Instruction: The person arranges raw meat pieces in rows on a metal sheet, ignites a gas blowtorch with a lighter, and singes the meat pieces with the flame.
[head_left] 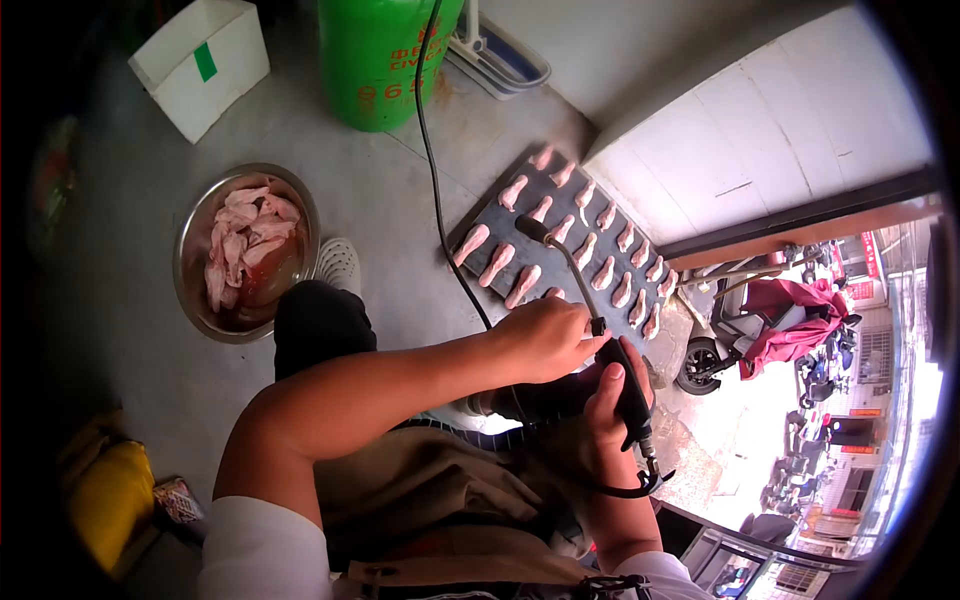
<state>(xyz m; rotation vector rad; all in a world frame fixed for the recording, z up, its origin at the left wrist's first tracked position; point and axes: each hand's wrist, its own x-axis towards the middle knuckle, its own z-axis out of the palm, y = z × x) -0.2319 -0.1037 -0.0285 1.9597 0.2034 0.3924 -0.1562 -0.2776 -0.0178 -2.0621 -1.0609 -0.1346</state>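
Observation:
My right hand (605,415) wraps round the black handle of a gas torch (632,398). My left hand (545,338) is closed with its fingertips at the torch's neck, by a small black knob (598,327). The metal tube slants away to a dark burner head (533,228), over a dark tray (497,222). Rows of raw, pale pink chicken drumsticks (497,265) lie on that tray. No flame shows at the burner. A black hose (440,205) runs past my left forearm, and a black line loops at the handle's lower end.
A steel bowl (190,290) on the grey floor holds raw poultry pieces (240,240) and reddish liquid. A green gas cylinder (370,60) and a white box (200,75) stand beyond. The doorway on the right opens onto a street with a parked scooter (735,350).

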